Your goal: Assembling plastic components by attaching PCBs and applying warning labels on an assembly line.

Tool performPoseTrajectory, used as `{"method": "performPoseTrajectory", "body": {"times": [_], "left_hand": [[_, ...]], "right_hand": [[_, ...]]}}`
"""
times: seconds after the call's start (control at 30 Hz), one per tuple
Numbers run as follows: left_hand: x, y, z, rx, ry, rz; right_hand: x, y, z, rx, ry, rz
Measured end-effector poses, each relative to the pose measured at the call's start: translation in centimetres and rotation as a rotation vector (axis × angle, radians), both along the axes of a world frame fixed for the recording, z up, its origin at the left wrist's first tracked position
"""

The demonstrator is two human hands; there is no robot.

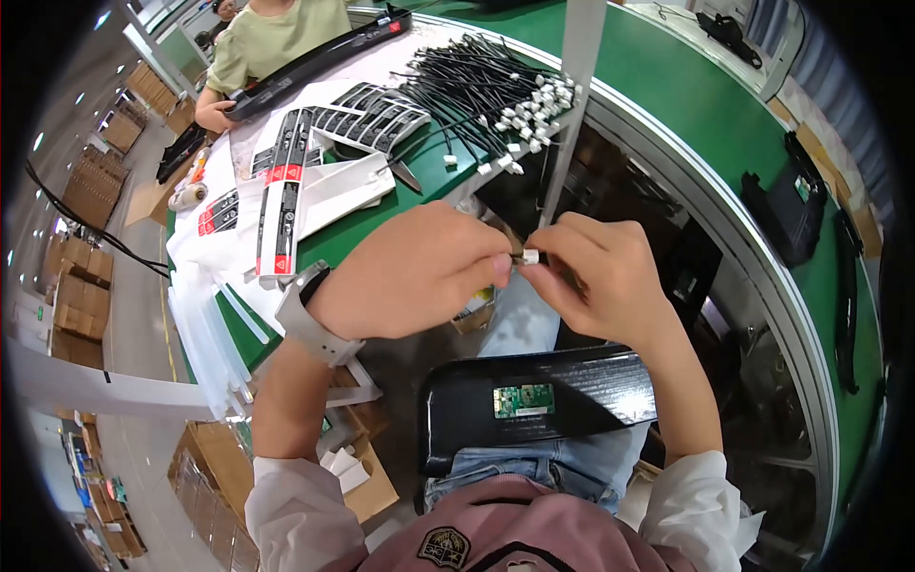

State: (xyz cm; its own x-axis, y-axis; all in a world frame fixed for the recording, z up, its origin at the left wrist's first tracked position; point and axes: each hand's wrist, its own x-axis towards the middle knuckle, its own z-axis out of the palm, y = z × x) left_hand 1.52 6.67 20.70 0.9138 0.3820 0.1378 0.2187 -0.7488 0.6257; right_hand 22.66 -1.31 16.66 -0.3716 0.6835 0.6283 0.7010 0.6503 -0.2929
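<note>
Above my lap, my left hand and my right hand meet fingertip to fingertip. Between them is a small white connector. My right hand's fingers are closed around its right side, and my left thumb and forefinger pinch a short dark piece of cable at its left. Most of the cable is hidden by my fingers. A glossy black plastic housing lies across my lap below both hands. On the housing rests a small green circuit board.
A pile of black cables with white connectors lies on the green table, beside label sheets, scissors and translucent tubes. Across the table, a co-worker holds a long black housing. A metal post rises nearby; more black housings lie right.
</note>
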Motion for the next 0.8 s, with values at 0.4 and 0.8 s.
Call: {"method": "performPoseTrajectory", "body": {"times": [0.4, 0.8], "left_hand": [[3.2, -8.3, -6.2, 0.483, -0.199, -0.014], [-3.4, -10.3, -21.0, 0.176, 0.151, 0.264]], "right_hand": [[-0.3, -8.6, -4.8, -0.329, 0.472, -0.143], [-1.8, -14.3, -17.8, -0.671, 0.299, -0.532]]}}
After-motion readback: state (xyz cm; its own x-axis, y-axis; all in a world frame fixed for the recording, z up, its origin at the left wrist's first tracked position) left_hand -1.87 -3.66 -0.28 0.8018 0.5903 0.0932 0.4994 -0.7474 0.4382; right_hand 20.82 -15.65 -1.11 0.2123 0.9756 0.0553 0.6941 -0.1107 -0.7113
